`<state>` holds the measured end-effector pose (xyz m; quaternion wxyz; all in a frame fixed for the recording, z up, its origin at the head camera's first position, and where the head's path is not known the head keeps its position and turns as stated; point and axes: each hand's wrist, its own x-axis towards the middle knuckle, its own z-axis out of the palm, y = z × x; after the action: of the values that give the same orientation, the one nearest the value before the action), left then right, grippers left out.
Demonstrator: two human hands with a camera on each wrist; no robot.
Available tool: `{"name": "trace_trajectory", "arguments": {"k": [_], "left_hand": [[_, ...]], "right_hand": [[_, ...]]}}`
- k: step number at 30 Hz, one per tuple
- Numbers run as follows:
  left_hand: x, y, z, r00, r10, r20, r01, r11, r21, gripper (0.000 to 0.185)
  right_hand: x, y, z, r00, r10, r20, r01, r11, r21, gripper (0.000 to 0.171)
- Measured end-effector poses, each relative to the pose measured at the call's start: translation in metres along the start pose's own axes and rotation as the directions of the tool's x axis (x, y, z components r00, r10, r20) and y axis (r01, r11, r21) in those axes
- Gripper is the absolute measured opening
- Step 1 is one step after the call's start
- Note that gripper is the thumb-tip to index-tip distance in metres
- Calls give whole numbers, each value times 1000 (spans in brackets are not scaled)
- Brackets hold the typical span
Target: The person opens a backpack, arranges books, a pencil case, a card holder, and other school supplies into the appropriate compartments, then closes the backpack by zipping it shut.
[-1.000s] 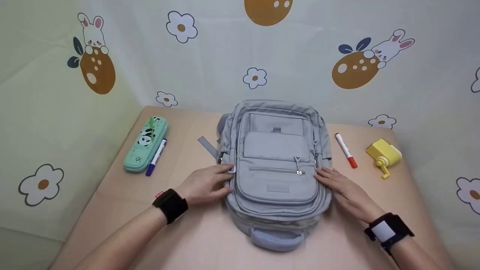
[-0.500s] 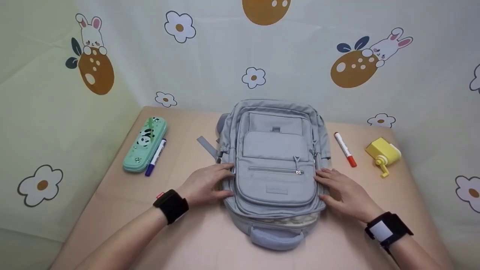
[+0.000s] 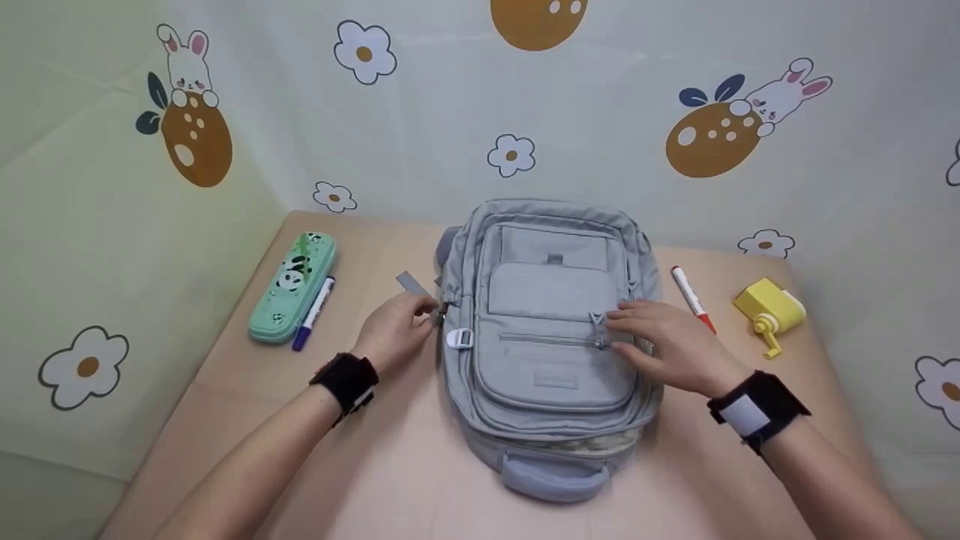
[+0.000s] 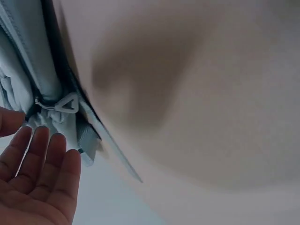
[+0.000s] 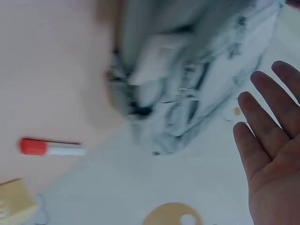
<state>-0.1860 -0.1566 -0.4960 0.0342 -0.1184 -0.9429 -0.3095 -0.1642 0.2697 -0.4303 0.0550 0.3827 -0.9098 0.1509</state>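
Note:
A grey backpack lies on its back on the table, its padded top handle toward me. My left hand is at its left side, fingertips close to the side zipper. In the left wrist view, a triangular zipper pull hangs just beyond those fingertips, outside the fingers, which are fairly straight. My right hand reaches over the right edge of the front panel, fingers extended, close to the front pocket's zipper pull. In the right wrist view its palm and straight fingers hold nothing.
To the left lie a green panda pencil case and a purple-capped marker. On the right are a red-capped marker and a yellow hand-crank sharpener. A patterned curtain stands behind the table.
My left hand has moved up along the bag's left side to the side zipper, uncovering a white strap buckle. My right hand has lifted from the right side and come over the front panel.

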Motion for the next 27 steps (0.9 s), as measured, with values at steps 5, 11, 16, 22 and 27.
{"name": "trace_trajectory", "arguments": {"k": [5,11,16,22,27], "left_hand": [[4,-6,10,999,-32,8,32,999,-5,23],[7,-8,22,998,-51,-31,51,998,21,21],[8,-8,26,998,-58,-40,60,997,45,14],[7,-8,25,998,-50,-39,50,999,-11,10],[7,-9,22,999,-33,-33,33,999,-5,6]], "right_hand": [[46,-28,-4,993,-110,38,110,994,-9,34],[94,-57,5,967,-246,68,249,968,-37,31],[129,-72,20,949,-290,123,299,952,-60,24],[164,-82,46,945,-282,166,297,952,-76,12],[178,-87,69,944,-252,212,276,957,-88,14]]}}
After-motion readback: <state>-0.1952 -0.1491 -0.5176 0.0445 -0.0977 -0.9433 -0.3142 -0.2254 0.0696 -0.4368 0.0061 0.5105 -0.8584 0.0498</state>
